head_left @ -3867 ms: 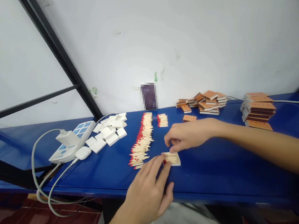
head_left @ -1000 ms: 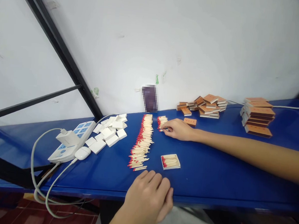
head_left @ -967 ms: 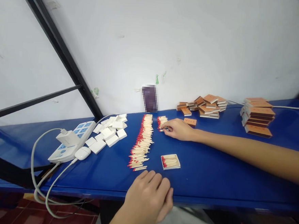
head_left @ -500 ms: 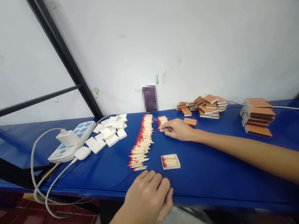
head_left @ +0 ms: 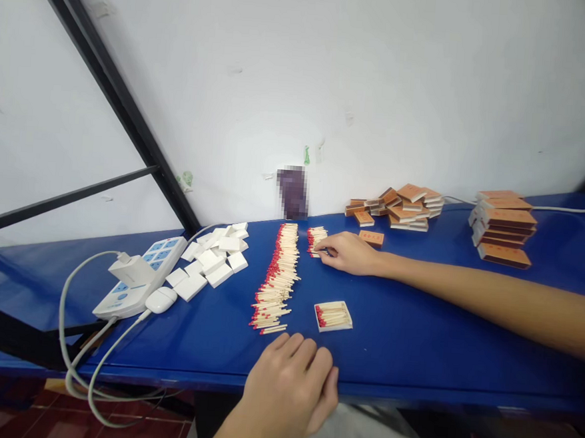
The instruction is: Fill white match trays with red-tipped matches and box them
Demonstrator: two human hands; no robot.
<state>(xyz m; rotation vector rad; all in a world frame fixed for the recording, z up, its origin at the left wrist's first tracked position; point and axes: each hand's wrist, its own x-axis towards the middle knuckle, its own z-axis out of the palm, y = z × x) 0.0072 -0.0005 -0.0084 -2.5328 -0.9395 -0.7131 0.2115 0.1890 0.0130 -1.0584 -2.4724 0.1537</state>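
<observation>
My right hand (head_left: 349, 252) reaches across the blue table (head_left: 414, 334) to a small bunch of red-tipped matches (head_left: 316, 239), its fingertips pinched on them. A long row of matches (head_left: 278, 275) lies just left of that bunch. An open white tray of matches (head_left: 333, 316) sits nearer me. My left hand (head_left: 288, 385) rests at the table's front edge with its fingers curled loosely, holding nothing, just below the tray.
Several empty white trays (head_left: 214, 257) lie left of the matches, beside a white power strip (head_left: 138, 275) with cables. Orange matchbox sleeves (head_left: 404, 203) are piled at the back, one lone sleeve (head_left: 371, 237) lies near my right hand, and a stack (head_left: 505, 227) stands far right.
Since several seconds ago my right hand left the open tray and reached back to the small bunch; my left hand drew back to the table edge. Over the last second nothing visibly moved.
</observation>
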